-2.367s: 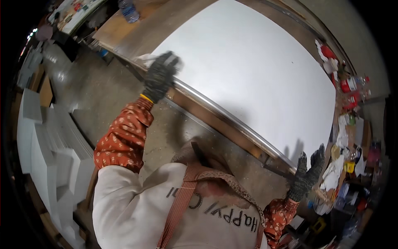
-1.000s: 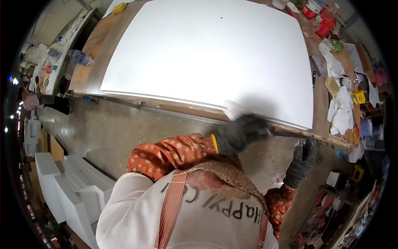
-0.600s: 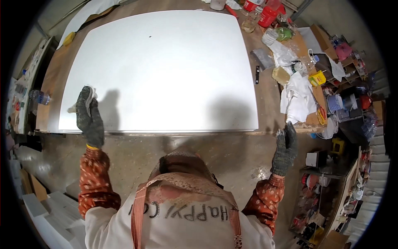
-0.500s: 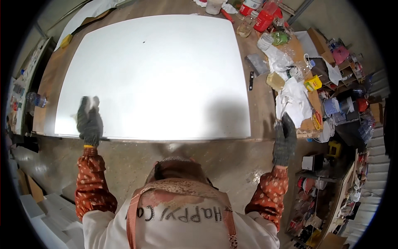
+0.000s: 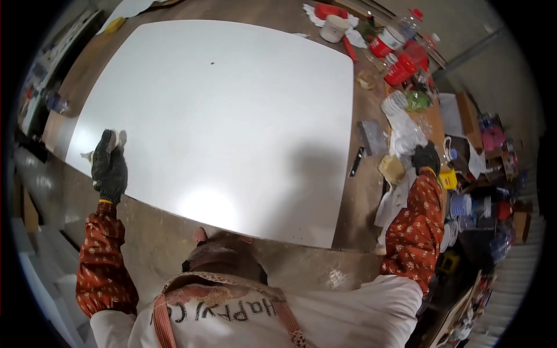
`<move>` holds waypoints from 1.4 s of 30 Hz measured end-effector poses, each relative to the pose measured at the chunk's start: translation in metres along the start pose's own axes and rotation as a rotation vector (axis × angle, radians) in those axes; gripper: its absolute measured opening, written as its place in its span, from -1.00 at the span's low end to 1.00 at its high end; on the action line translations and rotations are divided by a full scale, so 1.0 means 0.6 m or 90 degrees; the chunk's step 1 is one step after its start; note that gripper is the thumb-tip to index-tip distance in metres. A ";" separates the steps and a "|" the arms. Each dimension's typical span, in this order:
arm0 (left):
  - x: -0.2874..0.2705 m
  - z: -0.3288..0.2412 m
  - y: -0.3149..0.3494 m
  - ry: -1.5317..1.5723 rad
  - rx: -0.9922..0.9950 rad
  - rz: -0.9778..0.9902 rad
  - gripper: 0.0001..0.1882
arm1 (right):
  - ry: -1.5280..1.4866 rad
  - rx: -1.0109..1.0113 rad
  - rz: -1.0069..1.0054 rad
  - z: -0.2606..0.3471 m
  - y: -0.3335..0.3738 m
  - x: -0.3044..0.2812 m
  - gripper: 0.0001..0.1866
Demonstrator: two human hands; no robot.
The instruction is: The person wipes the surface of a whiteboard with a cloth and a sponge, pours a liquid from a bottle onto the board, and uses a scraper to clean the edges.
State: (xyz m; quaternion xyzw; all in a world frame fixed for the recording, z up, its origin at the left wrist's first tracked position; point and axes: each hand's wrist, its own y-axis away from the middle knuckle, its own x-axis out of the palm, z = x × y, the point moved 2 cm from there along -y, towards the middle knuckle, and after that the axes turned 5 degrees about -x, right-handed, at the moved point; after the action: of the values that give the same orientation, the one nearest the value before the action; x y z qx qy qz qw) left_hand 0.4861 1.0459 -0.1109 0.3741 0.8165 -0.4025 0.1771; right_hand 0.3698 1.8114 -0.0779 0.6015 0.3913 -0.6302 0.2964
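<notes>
A large white panel (image 5: pixel 220 127) lies flat on the brown table, with one small dark spot near its far side. At the panel's near left edge, my left hand (image 5: pixel 107 165), in a dark grey knit glove, is closed on a small white cloth (image 5: pixel 87 156) that pokes out on both sides of the fingers. My right hand (image 5: pixel 426 158), gloved alike, is among the clutter on the right, beside crumpled clear plastic (image 5: pixel 409 133). Its fingers look curled in; what they grip is hidden. Under that forearm lies a white sheet (image 5: pixel 391 203).
Near the panel's right edge are a black strip-like tool (image 5: pixel 357 162), a grey block (image 5: pixel 371 137) and a yellowish sponge (image 5: pixel 391 169). Several bottles, a red jar (image 5: pixel 400 69) and a white tub (image 5: pixel 334 28) crowd the far right. A yellow block (image 5: pixel 115 25) lies far left.
My right hand has gone from the table's near right edge forward into the clutter. My left hand stays at the panel's left edge. The whole view has turned, tilting the panel.
</notes>
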 end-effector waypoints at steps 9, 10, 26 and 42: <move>-0.010 0.001 0.005 -0.110 0.015 0.031 -0.63 | 0.004 -0.052 0.060 0.020 -0.028 -0.041 -0.58; -0.013 0.009 0.005 -0.113 0.012 0.032 -0.63 | -0.010 -0.050 0.059 0.030 -0.030 -0.045 -0.57; -0.001 0.008 0.006 -0.037 0.072 0.035 -0.60 | -1.584 -0.175 0.467 0.082 0.439 -0.008 -0.51; -0.014 0.069 0.023 -0.049 0.248 -0.008 -0.63 | -1.207 -0.013 0.342 0.422 0.812 0.018 -0.73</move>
State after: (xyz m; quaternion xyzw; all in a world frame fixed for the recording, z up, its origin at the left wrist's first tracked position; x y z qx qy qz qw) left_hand 0.5018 1.0148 -0.1385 0.3807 0.7179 -0.5681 0.1301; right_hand 0.6466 1.3449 -0.1627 -0.0867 -0.1527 -0.7600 0.6257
